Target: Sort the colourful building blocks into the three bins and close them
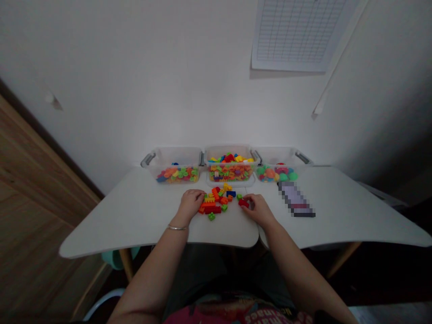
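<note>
Small toy building bricks lie in a loose pile on the white table in the middle of the head view. Among them are a long red brick (pixel 213 209), a blue brick (pixel 231 194), a yellow brick (pixel 227 186) and a green brick (pixel 211 217). My left hand (pixel 191 202) curls its fingers at the pile's left edge, beside orange and green bricks; what its fingertips hold, if anything, is hidden. At the pile's right side, my right hand (pixel 258 209) pinches a dark red brick (pixel 243 203). Just behind that brick sits a small green brick (pixel 239 196).
Three clear plastic bins stand along the wall: a left bin (pixel 158 157), a middle bin (pixel 211 153) and a right bin (pixel 283 155), each with colourful pieces inside. A pixelated flat object (pixel 296 200) lies right of my right hand. Two white tabletops (pixel 135 225) meet near the middle.
</note>
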Motion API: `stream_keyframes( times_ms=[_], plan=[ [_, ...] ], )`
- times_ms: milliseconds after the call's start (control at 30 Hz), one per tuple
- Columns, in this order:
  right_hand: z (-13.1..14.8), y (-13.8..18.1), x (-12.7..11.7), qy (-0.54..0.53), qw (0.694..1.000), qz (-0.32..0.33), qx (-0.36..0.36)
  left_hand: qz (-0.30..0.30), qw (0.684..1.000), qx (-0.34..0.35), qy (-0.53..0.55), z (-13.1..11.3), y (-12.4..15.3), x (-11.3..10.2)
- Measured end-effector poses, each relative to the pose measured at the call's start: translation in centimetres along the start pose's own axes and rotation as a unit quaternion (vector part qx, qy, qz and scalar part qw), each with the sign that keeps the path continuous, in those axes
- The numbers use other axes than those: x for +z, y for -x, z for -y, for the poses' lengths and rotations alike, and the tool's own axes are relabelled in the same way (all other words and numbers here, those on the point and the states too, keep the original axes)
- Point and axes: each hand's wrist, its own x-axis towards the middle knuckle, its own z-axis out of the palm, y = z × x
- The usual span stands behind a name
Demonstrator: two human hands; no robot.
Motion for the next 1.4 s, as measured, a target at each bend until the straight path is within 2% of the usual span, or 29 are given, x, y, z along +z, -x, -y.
stream_keyframes(
  times_ms=[167,433,533,633,733,833,1000,1100,1200,1300,1400],
  plan=[
    [0.1,-0.1,0.2,0.046,0.999,-0.006,0.014,0.001,1.0,0.0,-0.002,-0.2,0.0,-0.2],
    [-0.3,0.1,0.7,0.068,0.997,-0.035,-0.011,-0.004,1.0,-0.008,-0.002,-0.2,0.1,-0.3],
    [0.0,0.0,0.7,0.045,0.996,-0.081,-0.002,0.001,1.0,-0.013,-0.01,-0.4,0.1,-0.5],
    [0.6,-0.7,0.1,0.008,0.986,-0.167,-0.002,0.01,1.0,-0.009,-0.012,-0.5,0.2,-0.7],
    [1.4,-2.3,-1.0,-0.023,0.972,-0.232,-0.021,0.01,1.0,-0.007,-0.013,-0.5,0.2,-0.7],
    [2.3,-4.8,-2.5,-0.034,0.963,-0.266,-0.036,0.004,1.0,-0.002,-0.011,-0.4,0.2,-0.6],
    [3.6,-9.6,-4.3,-0.054,0.946,-0.321,-0.003,-0.001,1.0,0.004,-0.003,0.0,0.2,-0.4],
    [4.0,-12.1,-4.6,-0.077,0.945,-0.316,0.016,0.001,1.0,0.002,-0.001,0.2,0.1,-0.4],
    [4.1,-14.0,-4.5,-0.045,0.952,-0.299,0.052,0.004,1.0,0.005,-0.002,0.4,0.1,-0.3],
    [4.1,-15.0,-4.0,0.021,0.963,-0.247,0.104,0.002,1.0,0.007,-0.001,0.4,0.1,-0.3],
    [4.0,-15.1,-3.3,0.072,0.971,-0.191,0.122,-0.004,1.0,0.0,-0.004,0.3,0.2,-0.3]
  ],
)
